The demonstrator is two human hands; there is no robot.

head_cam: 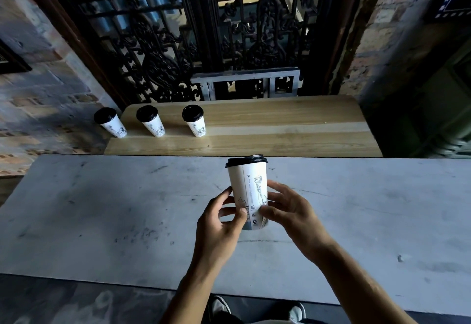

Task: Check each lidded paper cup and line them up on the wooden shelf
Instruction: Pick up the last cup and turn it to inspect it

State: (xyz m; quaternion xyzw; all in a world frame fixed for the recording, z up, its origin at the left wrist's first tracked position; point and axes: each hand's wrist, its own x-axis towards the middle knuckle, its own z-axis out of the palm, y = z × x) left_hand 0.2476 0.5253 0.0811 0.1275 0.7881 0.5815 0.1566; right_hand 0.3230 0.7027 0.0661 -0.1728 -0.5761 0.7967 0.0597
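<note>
Both hands, the left hand [219, 224] and the right hand [290, 211], grip the lower half of a lidded paper cup [248, 186], held upright above the grey worktop [102, 209]. Three more cups [150, 121] already stand in a row on the wooden shelf [280, 124]. The thin wall probably dents under a squeeze and the lid [246, 161] may pop off, so a light grip round the body suits better than lifting by the lid.

Both hands closed on one cup

Left hand [220, 224] grips the cup [248, 191] low on its left side, thumb across the front. Right hand [290, 211] clasps the opposite side, fingers curled behind. Both forearms reach forward, bare.
</note>
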